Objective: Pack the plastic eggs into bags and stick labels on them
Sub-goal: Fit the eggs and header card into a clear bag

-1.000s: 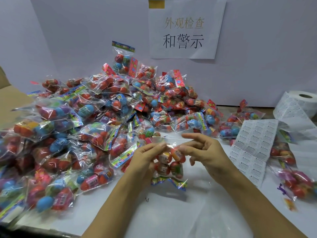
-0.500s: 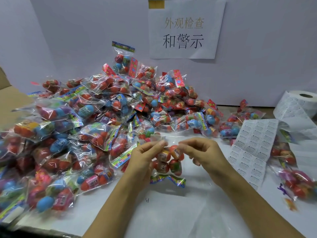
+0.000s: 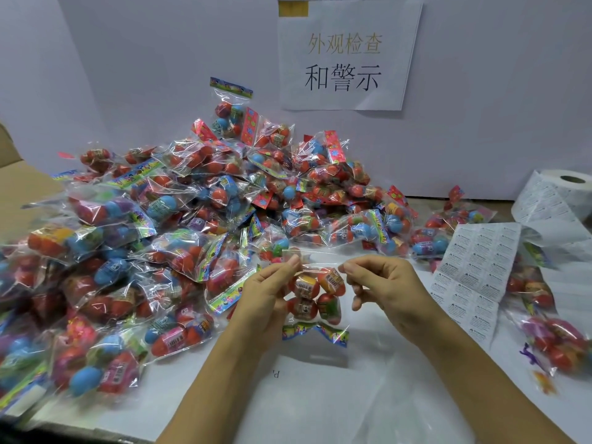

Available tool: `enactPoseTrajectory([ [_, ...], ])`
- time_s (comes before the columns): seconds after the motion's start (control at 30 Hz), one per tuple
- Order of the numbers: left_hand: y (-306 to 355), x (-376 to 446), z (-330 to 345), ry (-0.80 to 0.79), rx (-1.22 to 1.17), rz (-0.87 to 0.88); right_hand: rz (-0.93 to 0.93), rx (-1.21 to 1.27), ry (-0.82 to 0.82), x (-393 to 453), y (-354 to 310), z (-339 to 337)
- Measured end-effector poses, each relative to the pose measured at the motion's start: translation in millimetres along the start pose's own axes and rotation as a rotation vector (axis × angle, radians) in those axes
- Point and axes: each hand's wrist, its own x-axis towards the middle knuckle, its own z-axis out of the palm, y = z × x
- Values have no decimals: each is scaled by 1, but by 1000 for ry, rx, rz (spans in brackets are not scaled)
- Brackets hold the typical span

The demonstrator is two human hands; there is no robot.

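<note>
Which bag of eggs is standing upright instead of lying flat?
The bag at the pile's back top, leaning on the wall, its colourful header strip uppermost. The others lie flat or tilted.

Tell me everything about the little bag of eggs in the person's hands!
The held bag is clear, crinkly plastic with four plastic eggs inside, mostly red and orange with small printed stickers. It hangs with its colourful printed strip at the bottom, above the white table. The left hand and right hand pinch its top edge at both ends, stretching it flat.
</note>
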Motion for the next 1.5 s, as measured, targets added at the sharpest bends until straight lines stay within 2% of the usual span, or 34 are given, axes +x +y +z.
enactPoseTrajectory([
  [0.33, 1, 3, -2, -23, -134, -53, 39, -2, 40, -2, -2, 0],
  [0.37, 1, 3, -3, -14, -106, -63, 49, -6, 41, -2, -2, -1],
  [0.47, -3, 0, -2, -15, 187, -76, 67, -52, 28, -2, -1, -2],
  [0.57, -8, -3, -1, -148, 418, 1, 64, -97, 5, -2, -1, -1],
  [0.63, -10, -3, -3, -213, 460, 43, 50, -114, 12, -1, 0, -1],
  [0.77, -12, 1, -8, -185, 417, 39, 43, -126, 63, 0, 2, -3],
  [0.9, -9, 4, -8, -59, 260, 26, 76, -173, 129, 2, 3, -4],
  [1.03, -5, 6, -6, 14, 34, 11, 137, -175, 106, 4, 5, -5],
  [1.13, -5, 7, -6, -37, -96, 8, 237, -106, 56, 3, 5, -4],
  [1.27, -6, 5, -7, -128, -92, 24, 240, -60, -45, 1, 7, 0],
  [1.5, -10, 5, -5, -48, 66, 21, 158, 121, 89, 5, 6, -4],
])
